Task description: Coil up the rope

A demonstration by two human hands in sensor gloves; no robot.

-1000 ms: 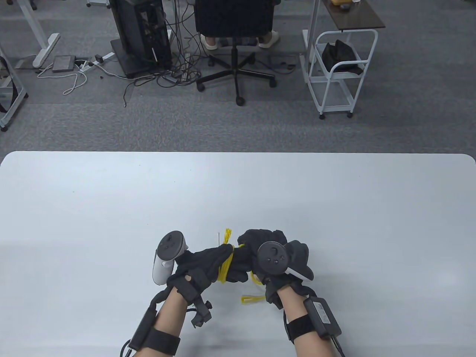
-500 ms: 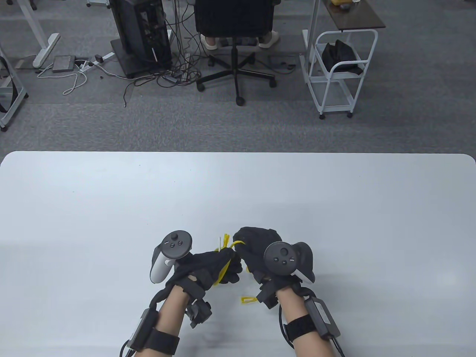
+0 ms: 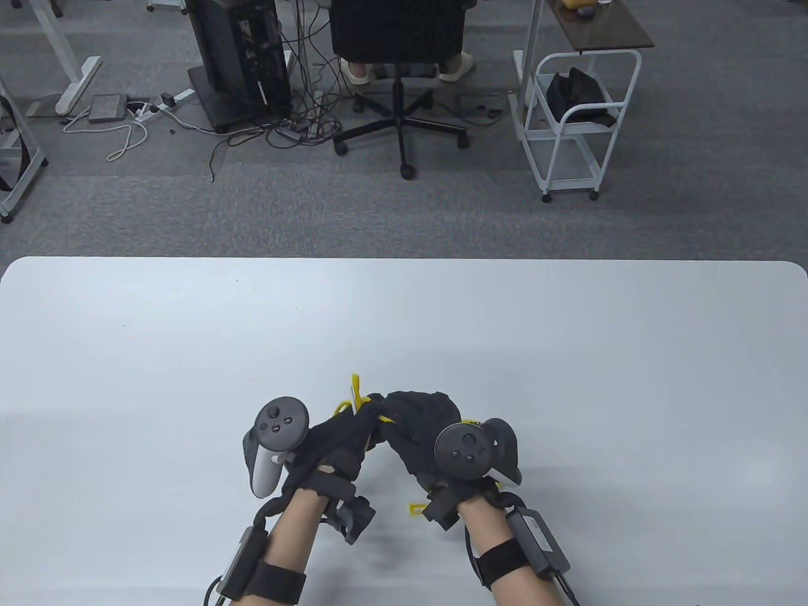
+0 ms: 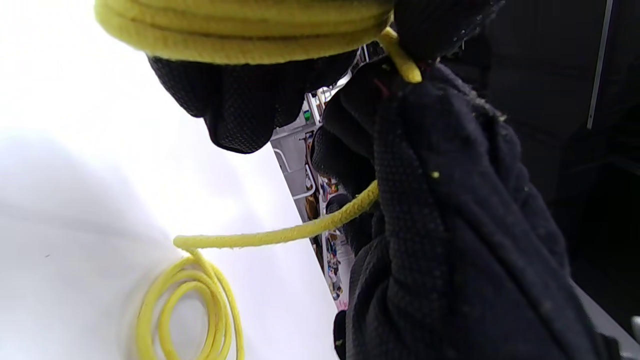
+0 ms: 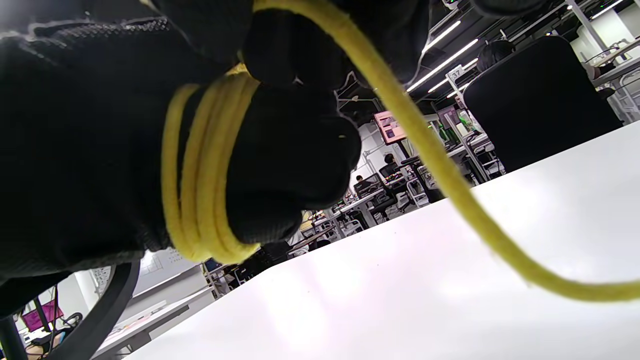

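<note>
Rope (image 5: 205,200), thin and yellow, sits in several snug turns around the curled fingers of the left hand (image 3: 334,442), above the near middle of the white table (image 3: 568,353). The right hand (image 3: 420,429) pinches the free strand at the left fingertips; more loops (image 4: 190,310) lie slack on the table. Both hands have shifted slightly left since a second ago, and the frayed end (image 3: 355,385) moved with them.

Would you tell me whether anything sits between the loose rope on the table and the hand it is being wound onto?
Nothing visible does: the rope runs freely from the loose loops on the table up to the left hand, guided by the right hand.
</note>
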